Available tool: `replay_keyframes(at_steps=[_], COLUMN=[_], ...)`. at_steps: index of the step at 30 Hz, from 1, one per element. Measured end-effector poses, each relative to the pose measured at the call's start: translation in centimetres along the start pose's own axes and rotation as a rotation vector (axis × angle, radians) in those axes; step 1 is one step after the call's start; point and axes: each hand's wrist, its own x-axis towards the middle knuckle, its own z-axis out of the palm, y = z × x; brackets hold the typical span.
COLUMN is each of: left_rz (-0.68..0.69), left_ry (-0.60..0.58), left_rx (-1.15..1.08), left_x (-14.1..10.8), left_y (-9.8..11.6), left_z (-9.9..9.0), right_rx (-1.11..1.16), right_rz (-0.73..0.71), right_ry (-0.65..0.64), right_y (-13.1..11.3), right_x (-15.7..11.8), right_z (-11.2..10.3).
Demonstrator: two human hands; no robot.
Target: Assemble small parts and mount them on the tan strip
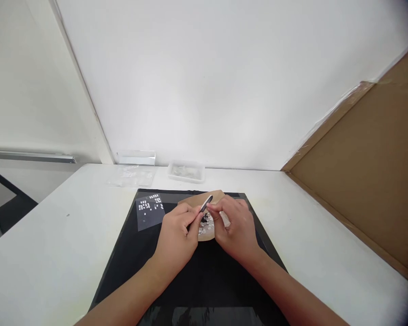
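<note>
Two bare hands meet above a black mat point(132, 258) on a white desk point(54, 240). The left hand point(177, 233) holds a narrow, dark strip with a pale edge point(206, 203), tilted up, over brown paper point(190, 200) scattered with white bits point(202, 231). The right hand point(236, 226) is pinched narrow at the strip's side; whether anything sits between its fingertips, I cannot tell. A loosened left grip could drop the strip among the bits. A low wrist or careless brush might scatter them, or nudge the dark sheet point(149, 222) of white pieces at left.
</note>
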Motion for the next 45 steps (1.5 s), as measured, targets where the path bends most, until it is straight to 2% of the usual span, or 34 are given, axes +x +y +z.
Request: replay_keyframes(at_steps=[2,6,9,14,27,34,45], left_rz=[0.009,0.025,0.041,0.088,0.026,-0.001,-0.067], left_ry=[-0.012,-0.009,-0.003,0.028,-0.004,-0.013,0.028], left_rx=[0.010,0.040,0.065,0.108,0.120,0.121,0.247], left_x=[0.0,-0.1,-0.3,-0.3,-0.3,-0.3,0.1], left_y=[0.0,0.0,0.0,-0.1,-0.5,-0.7,-1.5], left_z=[0.0,0.1,0.2,0.2,0.2,0.1,-0.7], right_rx=[0.014,-0.005,0.038,0.085,0.246,0.216,0.143], right_rz=[-0.013,0.026,0.049,0.187,0.407,0.437,0.388], right_ry=[-0.021,0.040,-0.008,0.010,-0.099,-0.074,0.005], right_y=[0.0,0.0,0.0,0.0,0.4,1.1,2.7], right_x=[0.0,-0.1,-0.3,-0.2,-0.5,-0.4,0.3], right_z=[0.0,0.1,0.2,0.1,0.1,0.0,-0.7])
